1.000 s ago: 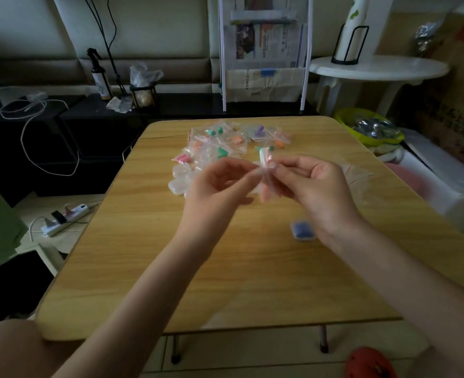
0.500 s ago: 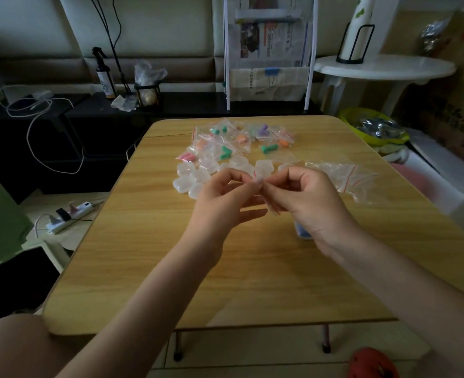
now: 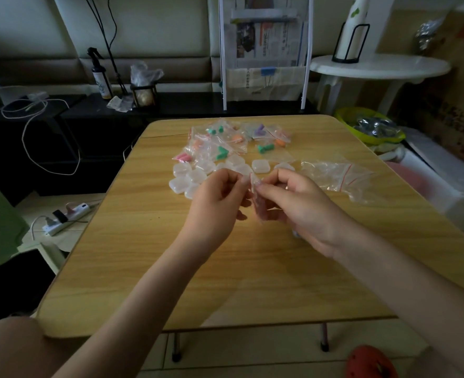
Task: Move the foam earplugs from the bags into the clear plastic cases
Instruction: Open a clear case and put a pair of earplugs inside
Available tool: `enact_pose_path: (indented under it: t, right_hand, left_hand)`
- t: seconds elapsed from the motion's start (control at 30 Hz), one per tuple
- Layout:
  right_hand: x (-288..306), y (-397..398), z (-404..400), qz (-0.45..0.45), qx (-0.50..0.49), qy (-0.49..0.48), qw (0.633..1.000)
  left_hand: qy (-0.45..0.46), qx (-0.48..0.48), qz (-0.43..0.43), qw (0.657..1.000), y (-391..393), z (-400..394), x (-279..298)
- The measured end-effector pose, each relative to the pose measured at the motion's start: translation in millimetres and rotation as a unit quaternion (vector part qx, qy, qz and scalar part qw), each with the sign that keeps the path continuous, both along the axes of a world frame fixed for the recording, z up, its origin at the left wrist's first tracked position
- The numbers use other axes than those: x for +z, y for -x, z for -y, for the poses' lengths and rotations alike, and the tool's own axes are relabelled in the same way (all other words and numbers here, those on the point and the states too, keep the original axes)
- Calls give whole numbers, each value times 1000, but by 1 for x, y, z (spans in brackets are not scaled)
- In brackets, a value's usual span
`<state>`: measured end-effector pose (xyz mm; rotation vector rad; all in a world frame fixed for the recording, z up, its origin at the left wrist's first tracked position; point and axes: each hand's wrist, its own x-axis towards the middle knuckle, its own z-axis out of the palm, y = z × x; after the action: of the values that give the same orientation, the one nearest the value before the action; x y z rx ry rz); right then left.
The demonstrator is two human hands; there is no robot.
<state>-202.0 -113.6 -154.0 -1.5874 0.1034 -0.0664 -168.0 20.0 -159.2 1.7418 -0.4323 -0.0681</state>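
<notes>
I have one small clear bag (image 3: 256, 197) pinched between both hands above the middle of the counter (image 3: 149, 257), my left hand (image 3: 216, 205) on one side of its mouth and my right hand (image 3: 293, 205) on the other. The fingers (image 3: 235, 177) of each hand are curled in tight, thumb against forefinger, gripping the thin plastic at the top edge; I hold it there because that is where the seal has to be pulled apart. I cannot tell whether the mouth is open yet, and what is inside the bag is hidden behind my fingers and the blur of the plastic. I keep it raised and close to me so I can see the seam and so anything that drops lands on the wood in front of me. Further back lie the rest of the bags of earplugs (image 3: 225, 144), green, orange, pink and purple shapes showing through them, heaped together. Just in front of that heap sit the clear plastic cases (image 3: 195, 177), bunched within easy reach, with one case (image 3: 261, 166) a little apart to the right. Empty-looking bags (image 3: 337, 174) lie off to my right, kept apart from the full ones. Most bags look unopened, so I judge the job is early.
</notes>
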Motion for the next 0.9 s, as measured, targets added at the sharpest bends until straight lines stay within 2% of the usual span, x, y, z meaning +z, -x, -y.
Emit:
enact_pose_path:
  t: [0.1, 0.23, 0.33, 0.5, 0.57, 0.73, 0.9]
  right_hand:
    - [4, 1, 0, 24, 27, 138, 990]
    - [-1, 5, -5, 150, 17, 279, 948]
    - [-5, 6, -9, 195, -13, 265, 944]
    - [-13, 10, -19, 193, -52, 180, 963]
    - [-15, 12, -22, 193, -67, 173, 964]
    - [-17, 7, -18, 219, -112, 268, 931]
    - [-18, 7, -10, 215, -125, 389, 887]
  left_hand:
    - [25, -38, -44, 998, -3, -4, 3]
    - [48, -45, -65, 996, 1, -1, 4]
    - [32, -41, -10, 999, 12, 9, 0]
    - [59, -13, 81, 995, 22, 18, -15]
    - [35, 12, 118, 992, 22, 19, -18]
    - [-65, 76, 214, 972, 19, 16, -20]
    - [-117, 101, 280, 948, 15, 14, -29]
